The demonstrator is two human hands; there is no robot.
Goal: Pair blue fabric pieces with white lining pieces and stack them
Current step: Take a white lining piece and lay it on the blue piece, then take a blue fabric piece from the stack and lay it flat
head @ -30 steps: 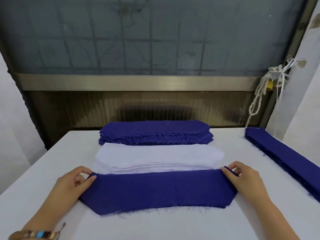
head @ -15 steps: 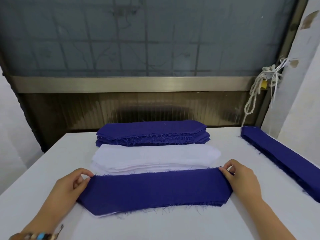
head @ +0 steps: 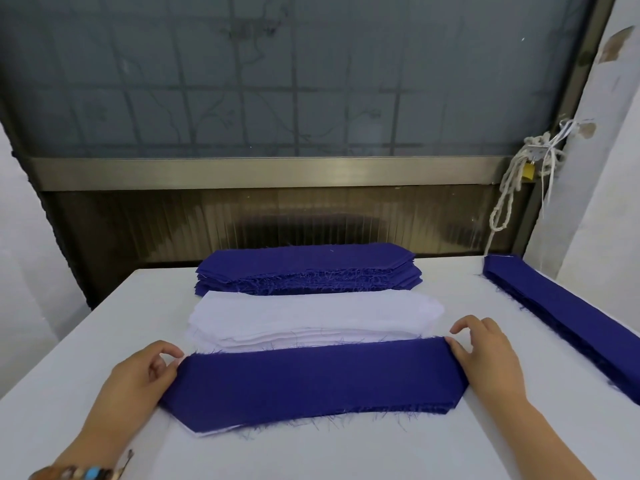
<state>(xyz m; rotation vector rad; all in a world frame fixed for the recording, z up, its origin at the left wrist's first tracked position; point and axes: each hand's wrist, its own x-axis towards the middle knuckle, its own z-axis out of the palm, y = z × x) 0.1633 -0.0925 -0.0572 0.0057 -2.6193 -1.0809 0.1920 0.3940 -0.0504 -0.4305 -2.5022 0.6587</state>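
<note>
My left forearm runs out of the bottom edge just past the beaded bracelet point(head: 78, 474). The blue piece point(head: 311, 384) covers nearly all of the white lining piece point(head: 211, 432) beneath it; only a sliver shows at its near left corner. The blue stack along the right side point(head: 568, 322) is cut off by the picture's right edge.

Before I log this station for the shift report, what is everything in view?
blue piece: one, dark blue, front centre, white lining edge showing beneath
white lining stack: one, white, behind it
blue stack: one, dark blue, far centre
long blue stack: one, dark blue, right edge
table: one, white
rope: one bundle, off-white, hanging at right of window
bracelet: one, beaded, left wrist
left hand: at piece's left end
right hand: at piece's right end
</note>
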